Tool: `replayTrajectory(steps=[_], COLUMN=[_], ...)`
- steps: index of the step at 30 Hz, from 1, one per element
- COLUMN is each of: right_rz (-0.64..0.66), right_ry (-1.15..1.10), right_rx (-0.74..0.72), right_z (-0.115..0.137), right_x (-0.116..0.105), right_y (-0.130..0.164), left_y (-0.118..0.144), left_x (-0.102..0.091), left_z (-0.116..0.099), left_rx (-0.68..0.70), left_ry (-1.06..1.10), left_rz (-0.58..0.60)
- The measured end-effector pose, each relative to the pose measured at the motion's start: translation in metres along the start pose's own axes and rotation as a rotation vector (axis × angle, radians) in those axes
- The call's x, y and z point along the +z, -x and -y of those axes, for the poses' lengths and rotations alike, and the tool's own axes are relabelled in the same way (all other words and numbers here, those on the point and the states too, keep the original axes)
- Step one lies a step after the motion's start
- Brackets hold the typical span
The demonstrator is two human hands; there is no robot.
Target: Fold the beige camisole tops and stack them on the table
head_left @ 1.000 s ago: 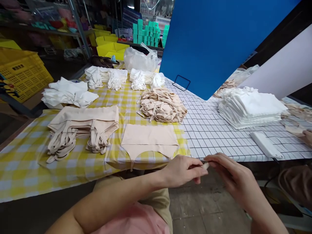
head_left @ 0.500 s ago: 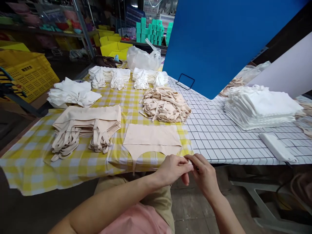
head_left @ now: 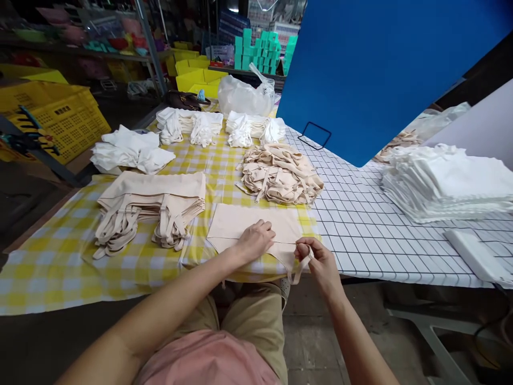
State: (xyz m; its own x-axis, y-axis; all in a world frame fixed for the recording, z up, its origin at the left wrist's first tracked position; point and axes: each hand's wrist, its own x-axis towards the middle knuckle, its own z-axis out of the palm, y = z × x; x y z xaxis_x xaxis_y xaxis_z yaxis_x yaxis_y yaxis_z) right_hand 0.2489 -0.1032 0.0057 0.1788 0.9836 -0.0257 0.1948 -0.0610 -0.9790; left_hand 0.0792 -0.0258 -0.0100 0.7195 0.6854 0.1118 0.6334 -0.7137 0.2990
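Observation:
A beige strappy top (head_left: 230, 220) lies flat at the front edge of the table, its wide band away from me and its straps toward me. My left hand (head_left: 255, 241) rests on its middle, palm down, fingers laid on the fabric. At the top's right side, my right hand (head_left: 321, 263) pinches the looped right strap (head_left: 297, 272) between thumb and fingers. The left strap hangs over the edge near my left forearm, mostly hidden. To the left sits a stack of folded beige tops (head_left: 160, 184) with bunched straps. Behind lies a loose heap of beige tops (head_left: 282, 174).
Folded white tops (head_left: 190, 122) and a plastic bag (head_left: 245, 97) stand at the back. A large blue panel (head_left: 368, 80) leans over the right side. Further right are a white garment stack (head_left: 452, 182) and a white bar-shaped device (head_left: 475, 255). A yellow crate (head_left: 60, 117) is far left.
My hands were together at the top's right front corner. My left hand has moved left onto the fabric, while the right hand has the strap raised in a loop. The view has shifted slightly.

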Motion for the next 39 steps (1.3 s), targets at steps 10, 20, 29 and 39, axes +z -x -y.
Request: replayTrajectory(steps=[10, 20, 29, 39], right_rz=[0.099, 0.133, 0.180, 0.140], right_ry=[0.046, 0.767, 0.914, 0.875], right_rx=[0.122, -0.412, -0.462, -0.581], right_z=[-0.009, -0.005, -0.007, -0.010], right_x=[0.006, 0.021, 0.022, 0.032], right_y=[-0.017, -0.037, -0.043, -0.043], left_y=[-0.006, -0.012, -0.014, -0.016], left_x=[0.004, 0.010, 0.012, 0.008], left_z=[0.003, 0.008, 0.011, 0.010], left_rx=[-0.023, -0.140, -0.126, -0.103], left_ry=[0.013, 0.202, 0.204, 0.153], left_rz=[-0.038, -0.064, -0.054, -0.001])
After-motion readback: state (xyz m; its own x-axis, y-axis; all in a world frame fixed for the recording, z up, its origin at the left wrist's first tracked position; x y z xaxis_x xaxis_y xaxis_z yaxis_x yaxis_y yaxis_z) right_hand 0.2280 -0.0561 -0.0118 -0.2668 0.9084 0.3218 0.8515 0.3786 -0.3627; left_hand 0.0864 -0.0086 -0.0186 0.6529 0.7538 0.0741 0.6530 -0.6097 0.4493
